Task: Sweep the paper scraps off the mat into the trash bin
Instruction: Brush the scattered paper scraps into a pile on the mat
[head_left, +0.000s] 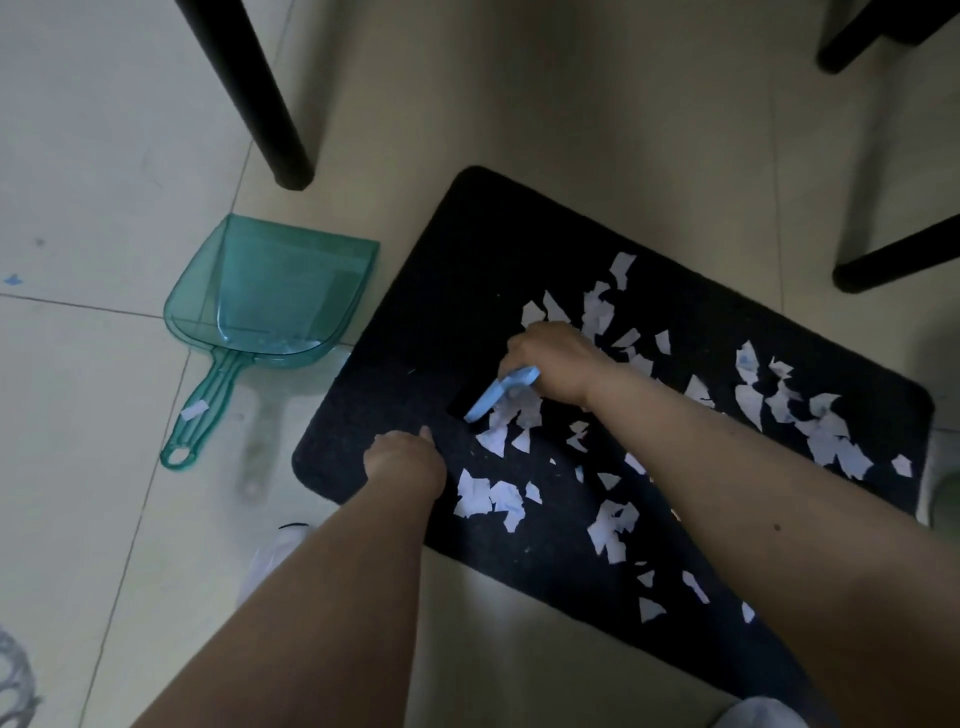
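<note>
A black mat (415, 322) lies on the tiled floor, strewn with several white paper scraps (608, 525). My right hand (556, 364) is closed around a light blue hand brush (498, 396), whose dark bristles press on the mat beside a cluster of scraps. My left hand (405, 460) rests on the mat's left part with fingers curled, holding nothing that I can see. A translucent green dustpan (270, 291) lies on the floor left of the mat, mouth facing away, with one scrap (193, 410) by its handle. No trash bin is in view.
A black furniture leg (270, 104) stands behind the dustpan. More black legs (893, 254) are at the upper right beyond the mat. My shoe (275, 556) shows under my left forearm. A grey object (15, 675) sits at the bottom left edge.
</note>
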